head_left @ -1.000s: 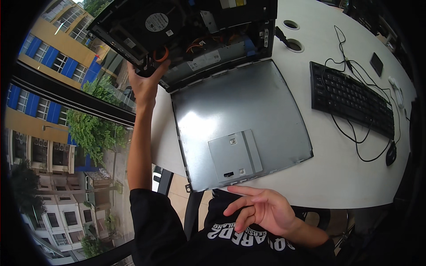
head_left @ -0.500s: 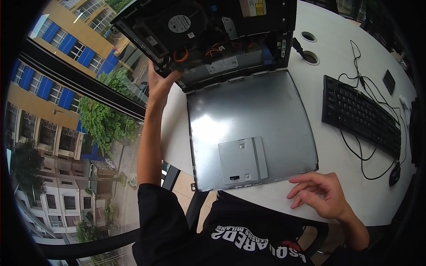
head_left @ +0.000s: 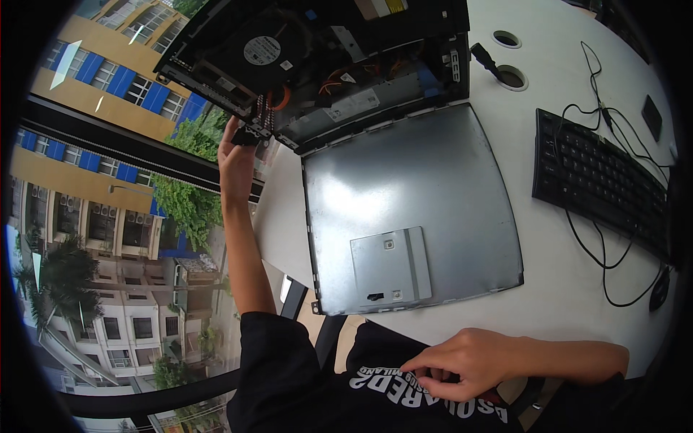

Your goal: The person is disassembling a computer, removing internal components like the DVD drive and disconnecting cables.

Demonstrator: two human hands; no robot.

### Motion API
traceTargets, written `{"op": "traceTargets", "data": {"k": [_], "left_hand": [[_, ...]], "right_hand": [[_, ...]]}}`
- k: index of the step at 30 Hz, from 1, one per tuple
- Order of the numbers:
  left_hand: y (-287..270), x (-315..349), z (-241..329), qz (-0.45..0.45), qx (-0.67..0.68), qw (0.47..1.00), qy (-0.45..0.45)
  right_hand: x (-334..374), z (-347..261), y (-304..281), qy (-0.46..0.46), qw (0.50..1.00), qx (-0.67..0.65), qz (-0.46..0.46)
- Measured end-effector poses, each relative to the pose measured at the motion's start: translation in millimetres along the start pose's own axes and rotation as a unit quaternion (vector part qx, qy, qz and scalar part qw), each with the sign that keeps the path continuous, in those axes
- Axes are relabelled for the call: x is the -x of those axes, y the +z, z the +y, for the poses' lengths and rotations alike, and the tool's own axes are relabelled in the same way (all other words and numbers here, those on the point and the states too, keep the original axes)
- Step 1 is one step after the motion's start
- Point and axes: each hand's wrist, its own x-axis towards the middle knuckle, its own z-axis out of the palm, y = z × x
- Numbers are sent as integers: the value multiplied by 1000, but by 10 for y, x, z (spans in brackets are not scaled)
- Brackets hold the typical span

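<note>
A black desktop computer case [head_left: 401, 76] stands open at the far side of the table, showing a fan [head_left: 262, 50], orange wires and a silver power supply [head_left: 354, 107]. Its metal side panel [head_left: 433, 187], still against the case's lower edge, lies flat on the white table. My left hand [head_left: 237, 162] is at the case's rear left corner, closed around a dark piece there that I cannot make out; its fingers are partly hidden. Over the table's near edge, in front of my shirt, my right hand [head_left: 462, 364] hovers with fingers loosely bent and apart, holding nothing.
To the right lie a black keyboard [head_left: 603, 180] with its cable, a mouse [head_left: 658, 290] and a dark phone-like slab [head_left: 652, 117]. A black plug [head_left: 485, 60] hangs by a round cable hole [head_left: 512, 78]. A window [head_left: 144, 173] borders the left side.
My right hand has moved left and down, away from the panel's near corner. My left hand has shifted slightly down and left at the case corner, where a dark piece now shows beside its fingers.
</note>
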Motion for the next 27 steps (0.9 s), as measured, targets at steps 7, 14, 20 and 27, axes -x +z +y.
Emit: {"op": "traceTargets", "data": {"k": [7,14,20,27], "left_hand": [[282,76,47,51,16,998,43],[423,17,-44,65,-66,993,79],[501,12,-32,87,-75,990,87],[462,22,-36,92,-73,989,91]], "right_hand": [[-29,37,-3,-36,999,5,21],[-40,62,-6,-26,999,5,22],[-54,28,-13,-14,1000,2,20],[-58,32,-4,-7,1000,-9,22]]}}
